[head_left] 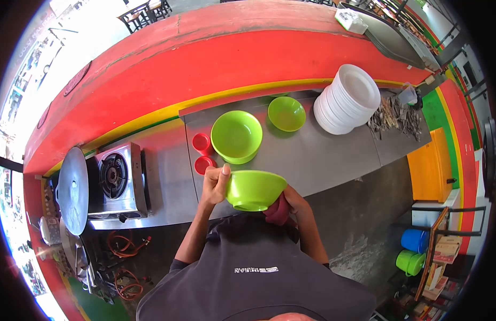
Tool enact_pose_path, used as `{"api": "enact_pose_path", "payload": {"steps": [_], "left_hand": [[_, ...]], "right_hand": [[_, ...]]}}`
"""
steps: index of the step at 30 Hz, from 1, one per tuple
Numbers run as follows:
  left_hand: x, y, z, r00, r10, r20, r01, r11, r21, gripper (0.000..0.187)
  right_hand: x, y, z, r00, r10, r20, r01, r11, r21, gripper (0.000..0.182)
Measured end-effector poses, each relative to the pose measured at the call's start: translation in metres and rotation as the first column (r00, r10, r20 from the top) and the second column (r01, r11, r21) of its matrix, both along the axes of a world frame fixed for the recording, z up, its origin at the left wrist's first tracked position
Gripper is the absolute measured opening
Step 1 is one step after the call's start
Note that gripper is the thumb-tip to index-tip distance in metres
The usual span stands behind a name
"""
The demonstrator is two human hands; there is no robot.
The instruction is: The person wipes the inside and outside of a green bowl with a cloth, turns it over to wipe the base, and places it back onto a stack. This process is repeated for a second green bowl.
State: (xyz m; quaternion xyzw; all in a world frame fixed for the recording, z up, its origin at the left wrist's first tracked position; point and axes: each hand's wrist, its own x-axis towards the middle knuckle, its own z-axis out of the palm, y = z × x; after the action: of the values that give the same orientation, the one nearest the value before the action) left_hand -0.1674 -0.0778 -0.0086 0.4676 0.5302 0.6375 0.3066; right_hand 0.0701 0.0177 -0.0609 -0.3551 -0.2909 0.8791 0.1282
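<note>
A green bowl (254, 188) is tilted on its side in front of my chest, its base toward me. My left hand (215, 185) grips its left rim, thumb on the outside. At the bowl's right side my right hand (295, 201) is closed around a dark red cloth (278, 210), which touches the bowl; part of this hand is hidden behind the bowl. Just beyond, stacked green bowls (237, 135) stand on the steel table (323, 160), with another green bowl (286, 114) to their right. Two red cups (201, 143) are left of the stack.
A gas stove (115, 179) and a large round metal lid (73, 190) are at the left. Stacked white plates (348, 100) and cutlery (396, 116) stand at the table's right. A red wall (216, 59) runs behind; an orange bin (431, 167) is at the right.
</note>
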Motion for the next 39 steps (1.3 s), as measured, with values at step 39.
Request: {"api": "enact_pose_path", "payload": {"steps": [39], "left_hand": [[0.063,0.109,-0.098,0.41,0.907,-0.091,-0.906,0.395,-0.151,0.049]], "right_hand": [[-0.069,0.17,-0.032,0.959,0.282,-0.008,-0.243,0.84,0.486,0.053]]}}
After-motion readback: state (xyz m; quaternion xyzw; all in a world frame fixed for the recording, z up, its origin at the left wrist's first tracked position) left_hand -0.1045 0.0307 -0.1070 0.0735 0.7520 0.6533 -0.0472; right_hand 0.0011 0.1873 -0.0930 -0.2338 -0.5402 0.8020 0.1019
